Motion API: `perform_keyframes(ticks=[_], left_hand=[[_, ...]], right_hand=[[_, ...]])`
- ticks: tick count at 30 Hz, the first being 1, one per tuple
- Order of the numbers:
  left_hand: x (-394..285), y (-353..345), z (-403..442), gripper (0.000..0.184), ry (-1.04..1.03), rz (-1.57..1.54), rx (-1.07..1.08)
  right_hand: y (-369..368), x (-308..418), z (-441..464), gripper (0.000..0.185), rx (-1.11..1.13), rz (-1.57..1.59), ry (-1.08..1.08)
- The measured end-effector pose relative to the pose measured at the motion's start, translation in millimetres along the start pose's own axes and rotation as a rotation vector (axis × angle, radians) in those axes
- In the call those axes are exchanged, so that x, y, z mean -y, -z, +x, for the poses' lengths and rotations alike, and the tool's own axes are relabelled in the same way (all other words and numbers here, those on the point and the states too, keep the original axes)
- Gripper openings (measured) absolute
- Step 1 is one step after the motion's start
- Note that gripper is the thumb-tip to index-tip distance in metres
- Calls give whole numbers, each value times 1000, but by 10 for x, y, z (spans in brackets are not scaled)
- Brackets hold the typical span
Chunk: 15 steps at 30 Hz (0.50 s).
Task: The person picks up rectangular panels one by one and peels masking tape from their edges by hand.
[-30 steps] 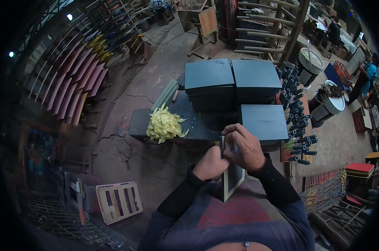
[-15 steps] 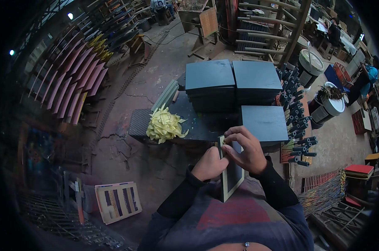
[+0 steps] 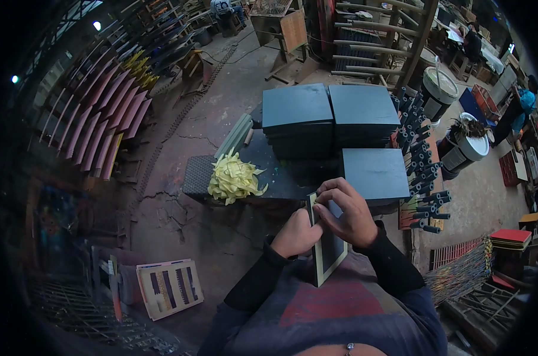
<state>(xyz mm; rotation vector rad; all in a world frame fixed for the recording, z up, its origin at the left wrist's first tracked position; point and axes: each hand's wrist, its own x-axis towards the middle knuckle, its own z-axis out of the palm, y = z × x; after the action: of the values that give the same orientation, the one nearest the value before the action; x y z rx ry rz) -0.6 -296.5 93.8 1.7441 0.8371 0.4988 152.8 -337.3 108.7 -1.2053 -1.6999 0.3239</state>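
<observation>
A thin dark panel (image 3: 331,252) with pale yellow masking tape (image 3: 321,277) along its edges stands on edge, tilted, in front of my torso. My left hand (image 3: 297,233) is closed around its left side, thumb towards the top. At the upper end, my right hand (image 3: 349,216) has thumb and fingers pinched together by the taped edge, and a bit of tape appears between them. The fingertips partly hide what they grip. Beyond my hands, a heap of crumpled yellow tape strips (image 3: 235,178) lies on the dark bench (image 3: 281,185).
Two stacks of blue-grey panels (image 3: 297,105) stand on the bench, with another panel (image 3: 374,172) nearer me. Dark-ended rods (image 3: 423,172) jut up at right, beside buckets (image 3: 463,145). A board with striped samples (image 3: 171,289) is low left. Other people (image 3: 515,113) are farther off.
My right fingers have shifted very slightly at the panel's top edge. The view has moved a little; both hands stay on the same panel.
</observation>
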Motion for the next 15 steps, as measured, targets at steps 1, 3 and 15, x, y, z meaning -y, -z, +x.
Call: perform_keyframes(ticks=[1,3,15], left_hand=[[-39,9,-5,25,21,5,12],[-25,10,-2,24,42,11,24],[83,0,11,22,-8,-17,51]], right_hand=[[-9,-8,2,16,2,-13,8],[-21,1,4,17,-12,-56,26],[-13,17,-8,15,-23,-57,-25]])
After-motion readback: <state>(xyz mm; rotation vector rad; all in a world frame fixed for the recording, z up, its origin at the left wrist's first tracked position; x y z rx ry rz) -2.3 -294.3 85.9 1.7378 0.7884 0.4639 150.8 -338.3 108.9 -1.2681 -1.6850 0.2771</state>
